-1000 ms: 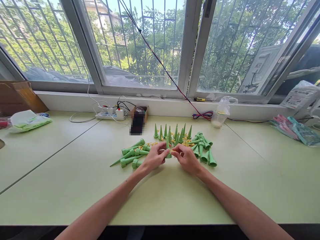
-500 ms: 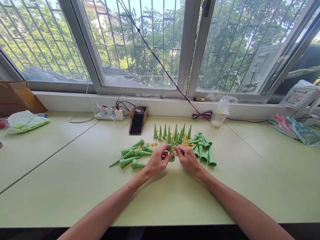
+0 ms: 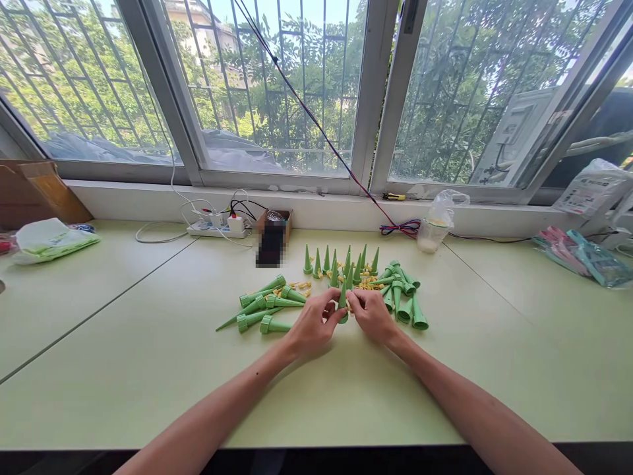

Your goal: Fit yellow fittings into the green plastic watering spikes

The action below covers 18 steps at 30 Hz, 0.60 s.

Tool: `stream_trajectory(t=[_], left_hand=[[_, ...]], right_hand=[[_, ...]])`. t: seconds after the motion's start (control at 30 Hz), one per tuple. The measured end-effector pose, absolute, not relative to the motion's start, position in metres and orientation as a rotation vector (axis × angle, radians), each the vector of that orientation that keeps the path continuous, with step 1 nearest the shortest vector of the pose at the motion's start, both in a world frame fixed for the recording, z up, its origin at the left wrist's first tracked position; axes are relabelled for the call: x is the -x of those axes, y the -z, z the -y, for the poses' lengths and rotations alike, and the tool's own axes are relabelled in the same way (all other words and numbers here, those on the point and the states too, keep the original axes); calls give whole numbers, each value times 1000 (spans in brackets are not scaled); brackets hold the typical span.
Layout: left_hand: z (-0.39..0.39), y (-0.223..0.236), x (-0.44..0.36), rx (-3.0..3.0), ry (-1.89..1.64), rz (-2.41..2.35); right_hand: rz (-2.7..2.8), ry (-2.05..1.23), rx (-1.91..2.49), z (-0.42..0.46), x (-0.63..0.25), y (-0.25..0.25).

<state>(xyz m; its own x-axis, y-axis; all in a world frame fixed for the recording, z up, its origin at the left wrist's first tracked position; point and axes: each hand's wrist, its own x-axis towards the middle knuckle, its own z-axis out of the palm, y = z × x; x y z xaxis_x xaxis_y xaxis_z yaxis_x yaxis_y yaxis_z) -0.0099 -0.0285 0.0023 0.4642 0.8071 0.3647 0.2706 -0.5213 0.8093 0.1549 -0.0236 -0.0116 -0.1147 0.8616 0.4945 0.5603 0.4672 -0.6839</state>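
Note:
My left hand (image 3: 316, 320) grips a green plastic watering spike (image 3: 343, 297) near its wide base, with the point up. Closed in a pinch, my right hand (image 3: 370, 313) holds a small yellow piece (image 3: 349, 306) against the side of that spike. Behind both hands several green spikes (image 3: 326, 259) stand upright in a group, with small yellow pieces among them. To the left lie several capped green spikes (image 3: 254, 319) on their sides. A pile of green cones (image 3: 397, 293) with open wide ends lies to the right, next to loose yellow pieces (image 3: 366, 282).
At the back of the pale green table (image 3: 316, 396) are a power strip (image 3: 217, 229), a small box (image 3: 281, 219) with a pixelated dark object, and a bagged cup (image 3: 432, 232). Plastic packets (image 3: 583, 254) lie far right, and a cardboard box (image 3: 39, 191) stands far left.
The left hand and the gripped spike have shifted slightly to the right, towards the right hand. The right hand has barely moved, and the other spikes lie as before.

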Motion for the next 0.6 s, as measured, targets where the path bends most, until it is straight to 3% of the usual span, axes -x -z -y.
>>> stream_trajectory(t=[0.6], left_hand=[[13, -11, 15, -1427, -1028, -922]], right_hand=[[1859, -483, 1061, 29, -156, 7]])
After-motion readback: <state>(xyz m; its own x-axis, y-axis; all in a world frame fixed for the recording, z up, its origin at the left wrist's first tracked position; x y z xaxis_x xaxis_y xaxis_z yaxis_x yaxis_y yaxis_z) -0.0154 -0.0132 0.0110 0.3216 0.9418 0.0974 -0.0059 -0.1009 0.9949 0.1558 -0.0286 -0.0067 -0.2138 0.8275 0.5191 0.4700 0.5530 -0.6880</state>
